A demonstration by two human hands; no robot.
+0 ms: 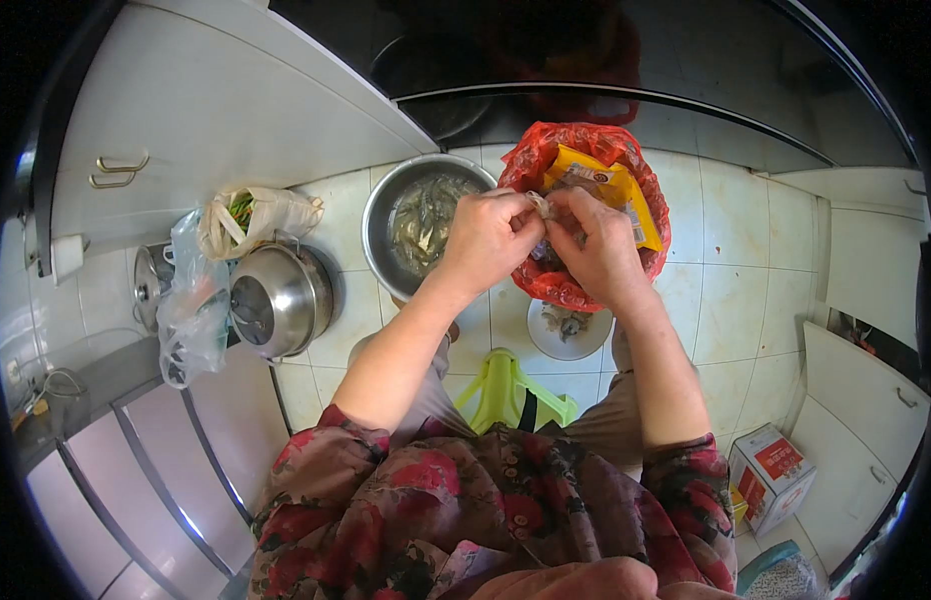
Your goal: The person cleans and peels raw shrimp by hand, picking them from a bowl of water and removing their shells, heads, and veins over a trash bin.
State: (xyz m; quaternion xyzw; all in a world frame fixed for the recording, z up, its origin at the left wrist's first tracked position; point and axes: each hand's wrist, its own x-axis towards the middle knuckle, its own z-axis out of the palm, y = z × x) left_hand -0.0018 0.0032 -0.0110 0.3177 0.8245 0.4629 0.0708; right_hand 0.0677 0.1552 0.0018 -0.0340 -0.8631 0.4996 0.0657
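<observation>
Both hands meet over the left part of a bin lined with a red plastic bag (658, 185). My left hand (489, 240) and my right hand (601, 250) pinch a small pale shrimp (539, 205) between their fingertips. Inside the bag lie a yellow packet (636, 205) and other waste. Left of the bin, a metal basin (378, 225) holds water and several grey shrimp (426, 215). Under my right wrist, a white bowl (551, 345) on the floor contains peeled shrimp pieces (569, 322).
A green stool (501, 385) is between my legs. At the left are a steel pot (296, 300), a cloth bag with greens (276, 215) and a clear plastic bag (196, 320). A red and white box (776, 475) stands lower right. Cabinets surround the tiled floor (731, 230).
</observation>
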